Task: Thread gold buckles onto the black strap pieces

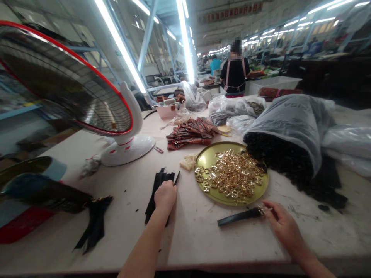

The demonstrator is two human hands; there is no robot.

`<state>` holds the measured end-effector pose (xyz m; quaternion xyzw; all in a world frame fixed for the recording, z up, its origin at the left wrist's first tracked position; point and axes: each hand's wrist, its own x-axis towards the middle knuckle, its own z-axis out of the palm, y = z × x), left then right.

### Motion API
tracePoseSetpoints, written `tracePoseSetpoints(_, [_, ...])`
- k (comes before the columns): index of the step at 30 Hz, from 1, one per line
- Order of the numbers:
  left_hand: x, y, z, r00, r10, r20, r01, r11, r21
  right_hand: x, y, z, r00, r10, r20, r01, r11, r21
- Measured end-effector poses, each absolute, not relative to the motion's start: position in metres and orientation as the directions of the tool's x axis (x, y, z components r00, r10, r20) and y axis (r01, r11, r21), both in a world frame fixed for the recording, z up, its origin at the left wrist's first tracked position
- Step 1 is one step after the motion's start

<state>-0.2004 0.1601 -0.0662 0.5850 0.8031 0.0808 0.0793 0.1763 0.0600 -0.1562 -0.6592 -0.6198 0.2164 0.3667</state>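
Two hands were at one worktop (191, 243): the left hand (165, 196), curled closed, pinched one thin black strip (177, 178) above a stack (158, 191) too overlapped to count; the right hand (278, 219), fingertips together, gripped one flat, dull-black strap (239, 217) by its gold-coloured buckle end, just before one round plate (206, 153) of countless shiny buckles (237, 175).

Red-rimmed fan (95, 96) on worktop (191, 243), left side. Reddish-brown strips (193, 133) piled farther back, clear plastic bag (193, 98) behind them. Person (235, 75) in black stands beyond, back turned, tube lights (185, 42) overhead.
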Motion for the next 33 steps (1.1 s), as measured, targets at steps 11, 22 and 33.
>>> tracePoseSetpoints(11, [-0.061, 0.087, -0.035, 0.284, 0.793, -0.54, -0.153, 0.593, 0.79, 0.243, 0.124, -0.11, 0.211, 0.925, 0.316, 0.898, -0.056, -0.436])
tracePoseSetpoints(22, [-0.015, 0.076, -0.034, 0.643, 0.559, -0.523, -0.584, 0.8, 0.138, 0.265, 0.195, -0.101, 0.013, 0.988, 0.151, 0.999, -0.02, 0.043])
tracePoseSetpoints(33, [-0.007, 0.073, -0.041, 0.603, 0.544, -0.584, -0.59, 0.797, 0.133, 0.263, 0.178, -0.104, -0.08, 0.993, 0.09, 0.987, 0.066, 0.144])
